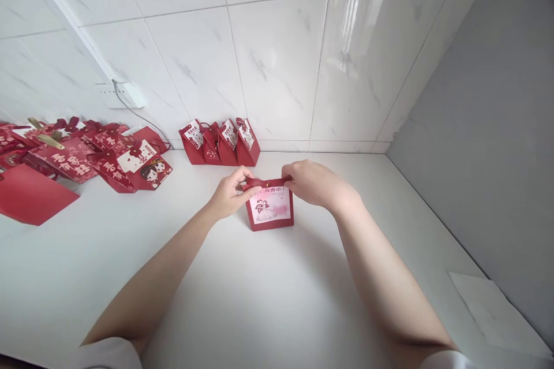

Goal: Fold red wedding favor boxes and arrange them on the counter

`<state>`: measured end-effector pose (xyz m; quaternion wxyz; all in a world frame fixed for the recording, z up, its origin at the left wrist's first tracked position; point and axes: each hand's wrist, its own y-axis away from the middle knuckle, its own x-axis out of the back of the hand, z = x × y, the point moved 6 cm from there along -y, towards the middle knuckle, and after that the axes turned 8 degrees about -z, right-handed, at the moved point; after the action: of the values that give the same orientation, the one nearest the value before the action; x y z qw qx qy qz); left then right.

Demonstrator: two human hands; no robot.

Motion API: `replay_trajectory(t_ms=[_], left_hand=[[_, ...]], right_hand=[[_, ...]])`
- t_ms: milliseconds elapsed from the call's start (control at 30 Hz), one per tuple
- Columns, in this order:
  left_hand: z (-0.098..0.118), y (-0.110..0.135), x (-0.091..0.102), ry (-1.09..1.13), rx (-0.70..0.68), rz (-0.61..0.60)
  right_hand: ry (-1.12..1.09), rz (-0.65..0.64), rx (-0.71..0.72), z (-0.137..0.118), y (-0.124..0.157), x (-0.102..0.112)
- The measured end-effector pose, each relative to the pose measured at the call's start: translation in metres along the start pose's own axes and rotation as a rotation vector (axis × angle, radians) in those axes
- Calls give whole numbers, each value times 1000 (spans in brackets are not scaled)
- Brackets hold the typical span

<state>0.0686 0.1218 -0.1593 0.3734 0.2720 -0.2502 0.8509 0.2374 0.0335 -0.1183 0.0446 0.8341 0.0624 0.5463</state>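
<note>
A small red gift box stands on the white table in front of me. Its front carries a pale pink card with a drawn couple and writing. At its top edge runs a dark red ribbon. The fingers of my left hand pinch the ribbon at the box's upper left corner. My right hand is closed at the upper right corner, its fingertips on the ribbon end there. Parts of the right fingertips are hidden behind the hand.
Several red triangular gift boxes stand in a row against the tiled wall. A pile of red boxes lies at the left, below a wall socket with a grey cable. A whitish sheet rests at the right.
</note>
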Motion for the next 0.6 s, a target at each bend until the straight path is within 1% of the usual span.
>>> replay_trajectory(t_ms=[33, 100, 167, 233, 300, 400, 500, 600], left_hand=[[3, 1, -1, 28, -26, 24], [12, 2, -1, 44, -53, 32], [18, 5, -2, 48, -40, 25], [15, 8, -5, 130, -6, 47], [3, 10, -15, 304, 39, 103], [-26, 14, -36, 544, 125, 231], [-47, 16, -48, 601, 169, 351], [-54, 15, -48, 608, 140, 408]], right_hand=[[-21, 3, 20, 0, 1, 1], [-60, 0, 64, -2, 5, 2], [-80, -1, 96, -3, 6, 3], [-85, 20, 142, -6, 5, 3], [-87, 56, 233, -11, 2, 2], [-80, 88, 379, -20, -5, -4], [-68, 139, 421, -21, -13, -9], [-50, 200, 443, -21, -17, -10]])
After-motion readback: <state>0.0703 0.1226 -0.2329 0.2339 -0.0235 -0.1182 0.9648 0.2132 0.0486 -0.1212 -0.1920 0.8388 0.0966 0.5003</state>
